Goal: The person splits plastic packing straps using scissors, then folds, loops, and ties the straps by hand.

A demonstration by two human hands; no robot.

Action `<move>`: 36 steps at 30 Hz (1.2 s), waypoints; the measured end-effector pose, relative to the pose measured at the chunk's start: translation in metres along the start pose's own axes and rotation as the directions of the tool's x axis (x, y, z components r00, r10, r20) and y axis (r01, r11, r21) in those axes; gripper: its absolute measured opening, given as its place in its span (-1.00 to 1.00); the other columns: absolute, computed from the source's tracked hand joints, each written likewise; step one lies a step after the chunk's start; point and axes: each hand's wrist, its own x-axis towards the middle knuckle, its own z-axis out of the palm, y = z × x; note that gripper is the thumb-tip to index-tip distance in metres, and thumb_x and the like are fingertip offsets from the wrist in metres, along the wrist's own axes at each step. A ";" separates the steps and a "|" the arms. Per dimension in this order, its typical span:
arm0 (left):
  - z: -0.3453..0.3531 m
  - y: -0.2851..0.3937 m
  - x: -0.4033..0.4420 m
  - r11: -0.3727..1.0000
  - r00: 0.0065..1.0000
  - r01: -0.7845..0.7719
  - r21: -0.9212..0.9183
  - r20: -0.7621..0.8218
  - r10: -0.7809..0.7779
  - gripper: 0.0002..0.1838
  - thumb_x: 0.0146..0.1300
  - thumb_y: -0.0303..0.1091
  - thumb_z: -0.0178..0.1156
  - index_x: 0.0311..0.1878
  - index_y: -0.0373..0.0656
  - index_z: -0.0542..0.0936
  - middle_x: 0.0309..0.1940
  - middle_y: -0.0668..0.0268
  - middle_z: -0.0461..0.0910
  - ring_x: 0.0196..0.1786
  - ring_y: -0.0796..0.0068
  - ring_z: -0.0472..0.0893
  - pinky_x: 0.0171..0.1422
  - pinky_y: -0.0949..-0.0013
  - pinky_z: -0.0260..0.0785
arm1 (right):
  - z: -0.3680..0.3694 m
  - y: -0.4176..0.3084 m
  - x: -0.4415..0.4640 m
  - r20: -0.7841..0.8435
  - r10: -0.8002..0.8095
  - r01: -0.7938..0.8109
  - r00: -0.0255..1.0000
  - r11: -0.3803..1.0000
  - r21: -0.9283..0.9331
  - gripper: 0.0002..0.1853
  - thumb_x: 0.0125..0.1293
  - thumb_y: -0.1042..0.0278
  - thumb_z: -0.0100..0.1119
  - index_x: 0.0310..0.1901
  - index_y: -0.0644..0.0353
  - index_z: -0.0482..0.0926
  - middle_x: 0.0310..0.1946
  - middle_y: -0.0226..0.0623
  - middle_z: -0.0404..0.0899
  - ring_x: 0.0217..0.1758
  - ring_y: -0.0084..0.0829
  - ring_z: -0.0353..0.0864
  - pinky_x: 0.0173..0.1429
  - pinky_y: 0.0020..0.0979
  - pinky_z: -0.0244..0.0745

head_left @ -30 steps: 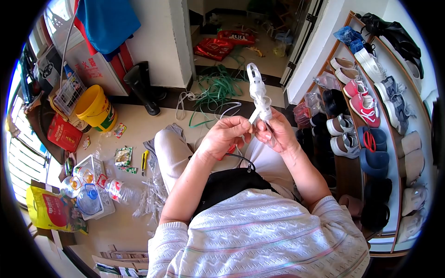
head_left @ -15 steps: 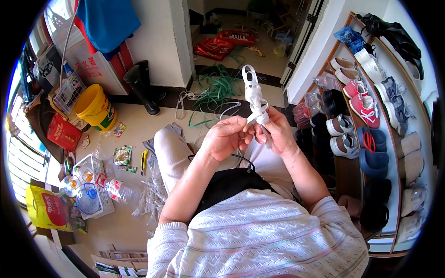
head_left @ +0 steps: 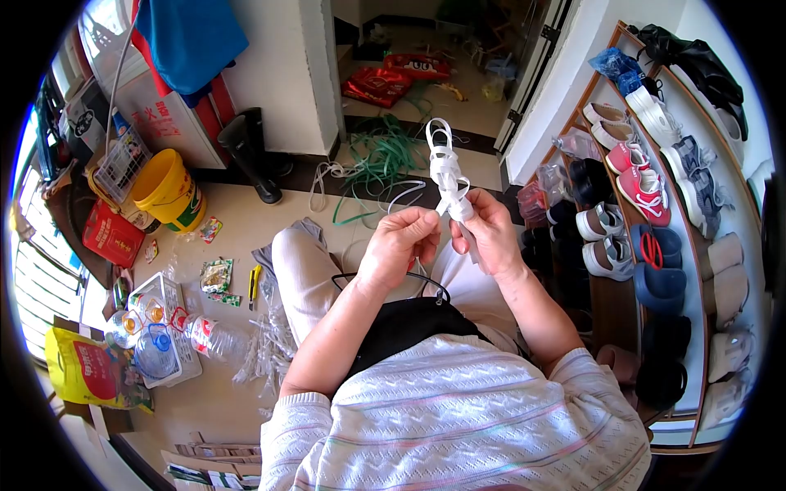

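Observation:
A bundle of looped white strap (head_left: 448, 172) stands upright above my hands, with thin loops at its top. My right hand (head_left: 490, 233) is closed round its lower end, and a flat pale tail hangs below the fingers. My left hand (head_left: 399, 244), to the left of it, pinches a white strap end that runs up to the bundle. The two hands are a little apart, over my lap. What lies under the left fingers is partly hidden.
Tangled green strap (head_left: 385, 159) lies on the floor ahead. A shoe rack (head_left: 607, 303) stands on the right. On the left are a yellow bucket (head_left: 170, 192), a white basket (head_left: 176, 360) with plastic bottles, a yellow cutter (head_left: 255, 282) and black boots (head_left: 250, 159).
The white bundle has shifted left and turned more upright. My hands have moved slightly apart, the left hand pulling away from the right with the strap end.

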 end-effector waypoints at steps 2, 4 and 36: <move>0.000 0.001 0.000 0.995 1.000 0.015 -0.103 0.000 -0.015 -0.75 0.28 -0.23 0.11 -0.40 -0.23 0.53 -0.55 0.32 0.51 -0.63 0.55 0.43 -0.55 0.55 0.24 | 0.000 0.001 -0.001 0.005 -0.007 0.007 1.000 0.998 0.057 -0.85 0.32 0.38 0.06 -0.19 0.26 0.38 -0.55 -0.29 0.47 -0.64 -0.58 0.38 -0.54 -0.58 0.32; 0.003 0.002 0.000 0.974 1.000 0.006 -0.226 0.031 0.001 -0.74 0.26 -0.19 0.14 -0.43 -0.17 0.52 -0.60 0.40 0.49 -0.63 0.64 0.41 -0.59 0.61 0.17 | 0.000 0.000 -0.001 0.029 -0.009 0.007 1.000 0.998 0.065 -0.85 0.32 0.38 0.06 -0.19 0.26 0.38 -0.55 -0.29 0.47 -0.63 -0.58 0.38 -0.54 -0.57 0.32; -0.001 -0.003 -0.001 0.980 0.999 -0.039 -0.194 -0.022 0.036 -0.73 0.27 -0.16 0.14 -0.41 -0.17 0.53 -0.68 0.43 0.38 -0.75 0.68 0.25 -0.72 0.62 0.00 | -0.002 0.002 0.000 0.098 0.011 -0.007 0.995 0.999 -0.040 -0.85 0.31 0.38 0.09 -0.25 0.25 0.37 -0.54 -0.35 0.47 -0.59 -0.65 0.43 -0.58 -0.64 0.32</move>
